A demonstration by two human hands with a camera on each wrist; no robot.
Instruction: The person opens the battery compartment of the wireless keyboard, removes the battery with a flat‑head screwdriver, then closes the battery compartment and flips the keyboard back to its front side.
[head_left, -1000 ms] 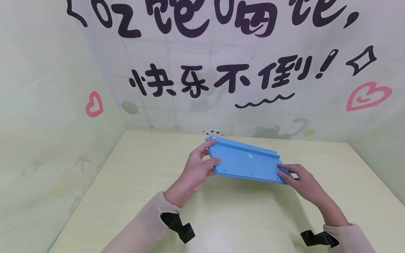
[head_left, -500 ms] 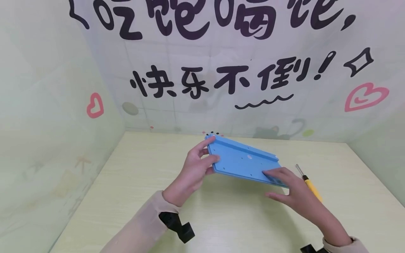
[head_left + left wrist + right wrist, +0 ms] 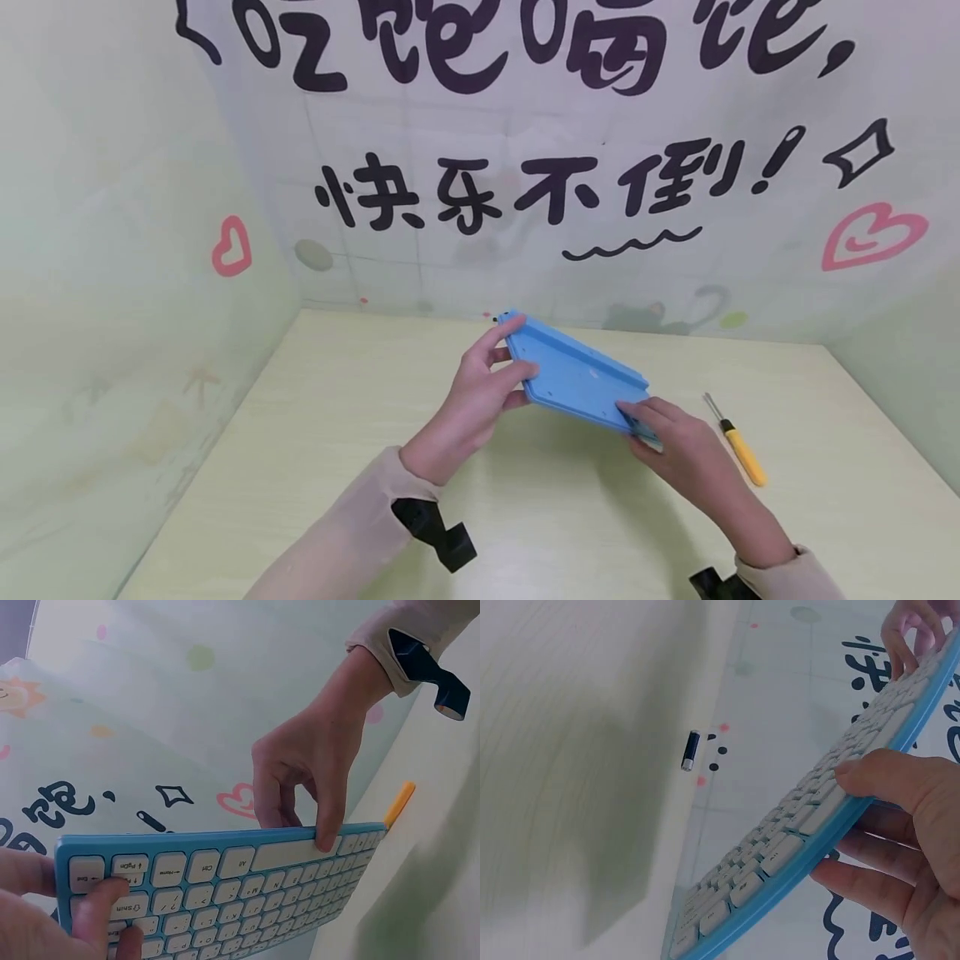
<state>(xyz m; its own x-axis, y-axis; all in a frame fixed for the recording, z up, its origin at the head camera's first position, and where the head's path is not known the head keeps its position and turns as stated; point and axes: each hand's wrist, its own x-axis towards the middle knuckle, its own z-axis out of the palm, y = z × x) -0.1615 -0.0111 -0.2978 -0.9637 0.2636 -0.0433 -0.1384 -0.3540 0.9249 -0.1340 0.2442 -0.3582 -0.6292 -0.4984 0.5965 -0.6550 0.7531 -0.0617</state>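
Observation:
A blue keyboard point(image 3: 577, 379) is held tilted above the table, its blue underside toward the head camera. White keys point(image 3: 292, 892) face away and show in both wrist views. My left hand point(image 3: 483, 383) grips one short end, with fingertips on the keys and thumb on the underside. My right hand point(image 3: 686, 446) pinches the long near edge toward the other end. In the right wrist view that thumb point(image 3: 885, 776) lies on the key side, the fingers behind the underside. A screwdriver point(image 3: 738, 446) with a yellow handle lies on the table beyond my right hand.
The pale wooden table point(image 3: 330, 425) is bounded by a printed back wall point(image 3: 450, 275) and side walls. A small dark battery point(image 3: 691, 750) lies near the table's back edge, hidden behind the keyboard in the head view.
My right hand has shifted from the keyboard's right end to its near edge, its thumb parting and then closing again. The keyboard has turned more steeply. The screwdriver has come into view.

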